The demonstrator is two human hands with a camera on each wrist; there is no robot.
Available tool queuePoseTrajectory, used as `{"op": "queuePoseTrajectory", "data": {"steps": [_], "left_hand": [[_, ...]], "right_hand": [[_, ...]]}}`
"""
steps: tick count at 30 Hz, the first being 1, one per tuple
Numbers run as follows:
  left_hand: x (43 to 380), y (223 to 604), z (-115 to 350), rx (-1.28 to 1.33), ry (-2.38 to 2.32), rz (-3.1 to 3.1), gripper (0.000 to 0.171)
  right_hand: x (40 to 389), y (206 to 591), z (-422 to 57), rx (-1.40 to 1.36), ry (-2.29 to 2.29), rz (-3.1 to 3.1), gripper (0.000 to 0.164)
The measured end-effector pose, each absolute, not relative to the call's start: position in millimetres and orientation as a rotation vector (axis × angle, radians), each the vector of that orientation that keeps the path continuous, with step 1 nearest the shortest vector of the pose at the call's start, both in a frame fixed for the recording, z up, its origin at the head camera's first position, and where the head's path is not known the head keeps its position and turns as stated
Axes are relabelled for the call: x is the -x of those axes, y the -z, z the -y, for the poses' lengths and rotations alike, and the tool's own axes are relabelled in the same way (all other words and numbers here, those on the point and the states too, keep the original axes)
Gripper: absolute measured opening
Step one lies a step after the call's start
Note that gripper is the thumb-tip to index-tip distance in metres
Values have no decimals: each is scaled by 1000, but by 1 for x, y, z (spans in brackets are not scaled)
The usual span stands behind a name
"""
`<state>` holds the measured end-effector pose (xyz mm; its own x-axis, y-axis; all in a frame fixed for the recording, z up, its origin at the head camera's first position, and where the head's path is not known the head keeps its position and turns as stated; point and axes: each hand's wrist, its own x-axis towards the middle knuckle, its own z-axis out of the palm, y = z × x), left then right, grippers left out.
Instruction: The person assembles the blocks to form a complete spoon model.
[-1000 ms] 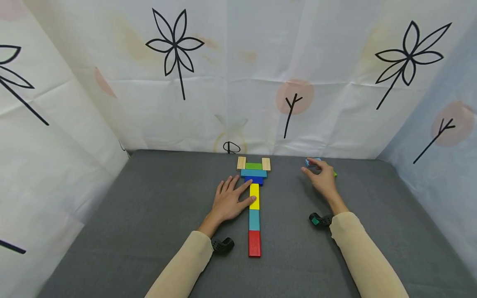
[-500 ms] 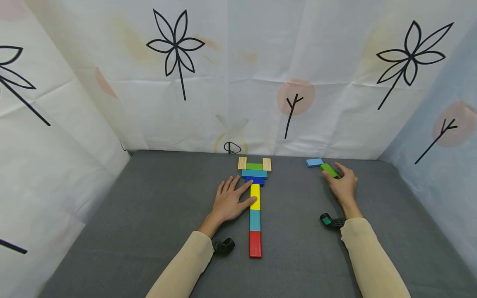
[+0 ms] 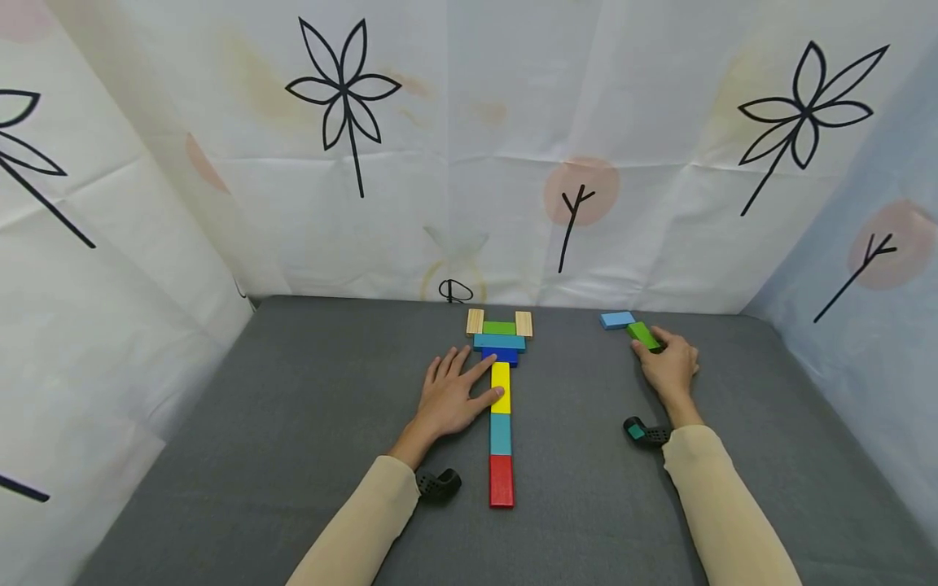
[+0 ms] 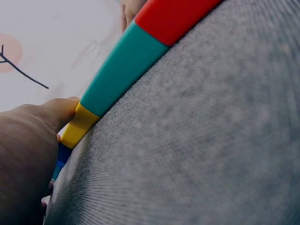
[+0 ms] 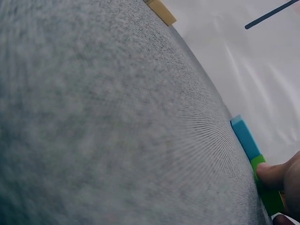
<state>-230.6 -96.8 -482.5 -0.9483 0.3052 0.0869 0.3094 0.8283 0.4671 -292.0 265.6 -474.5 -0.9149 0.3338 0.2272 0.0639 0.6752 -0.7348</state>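
Note:
My left hand (image 3: 449,400) lies spread beside a column of flat blocks. Its index fingertip is at the dark blue block (image 3: 506,356), and its thumb rests on the yellow block (image 3: 500,376). Below the yellow one come a teal block (image 3: 501,435) and a red block (image 3: 501,482). Over at the far right, my right hand (image 3: 672,368) pinches a green block (image 3: 643,334) between thumb and fingers. The thumb shows against that block's side in the right wrist view. A light blue block (image 3: 617,320) adjoins the green block's far end.
Beyond the dark blue block lie a teal-blue block (image 3: 499,342), another green block (image 3: 499,327) and two plain wooden blocks (image 3: 475,321). White printed cloth (image 3: 513,122) stands behind the grey table (image 3: 308,423).
My right hand has moved right and slightly down from above the light blue block to the green block and taken hold of it. My left hand has stayed in place.

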Motion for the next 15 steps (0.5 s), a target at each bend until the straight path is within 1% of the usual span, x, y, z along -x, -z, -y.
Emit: {"op": "queuePoseTrajectory", "data": {"steps": [8,15], "left_hand": [[230,482,97,505,774,2998,66],[229,481,97,513,783,2986,65]], "right_hand": [[291,474,-264,313,-1105,2536,45],[291,470,-263,354,-1213,2510,45]]}}
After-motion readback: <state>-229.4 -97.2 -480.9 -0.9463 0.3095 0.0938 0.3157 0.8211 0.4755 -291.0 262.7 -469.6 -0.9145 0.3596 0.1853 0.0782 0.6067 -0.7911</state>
